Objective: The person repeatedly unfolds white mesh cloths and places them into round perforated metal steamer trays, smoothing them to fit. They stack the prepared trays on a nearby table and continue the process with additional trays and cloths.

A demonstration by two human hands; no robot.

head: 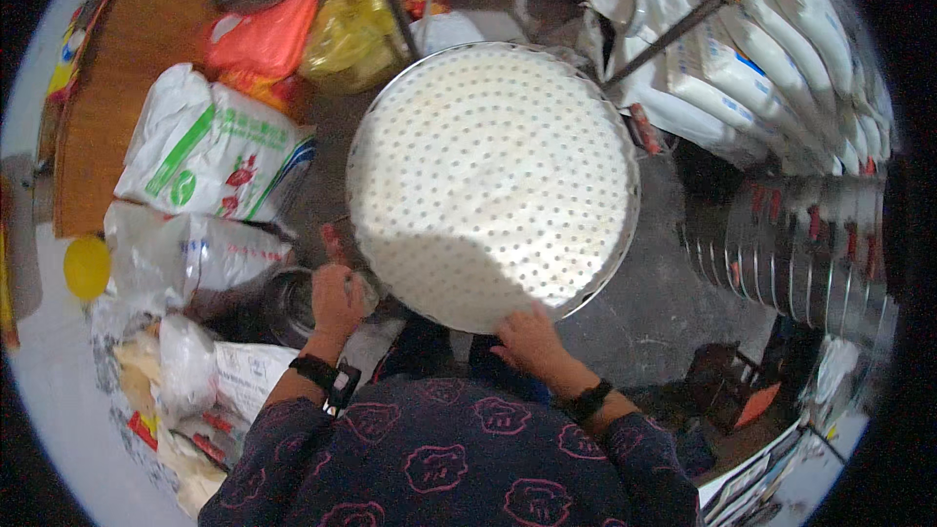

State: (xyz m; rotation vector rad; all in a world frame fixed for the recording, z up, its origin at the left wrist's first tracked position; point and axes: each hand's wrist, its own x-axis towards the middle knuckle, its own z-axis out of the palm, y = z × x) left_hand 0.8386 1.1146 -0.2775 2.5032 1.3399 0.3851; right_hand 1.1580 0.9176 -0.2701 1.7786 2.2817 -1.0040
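A large round steamer tray (pixel 635 197) with a metal rim lies before me, lined with a white sheet (pixel 490 161) dotted with small holes. A shadow falls across its lower part. My right hand (pixel 528 337) touches the near edge of the tray, fingertips at the liner; its grip there is unclear. Left of the tray, my left hand (pixel 338 300) is loosely curled beside a metal basin (pixel 293 307). A red-wrapped handle (pixel 331 240) shows just above that hand. Whether my left fingers hold anything cannot be told.
Stacked metal steamer tiers (pixel 768 249) with red-wrapped handles stand at right, below piled white sacks (pixel 739 66). At left are a brown board (pixel 110 102), a white printed bag (pixel 219 146) and a clear plastic bag (pixel 183 249). Red (pixel 263 36) and yellow (pixel 348 36) bags lie beyond; metal legs flank the tray.
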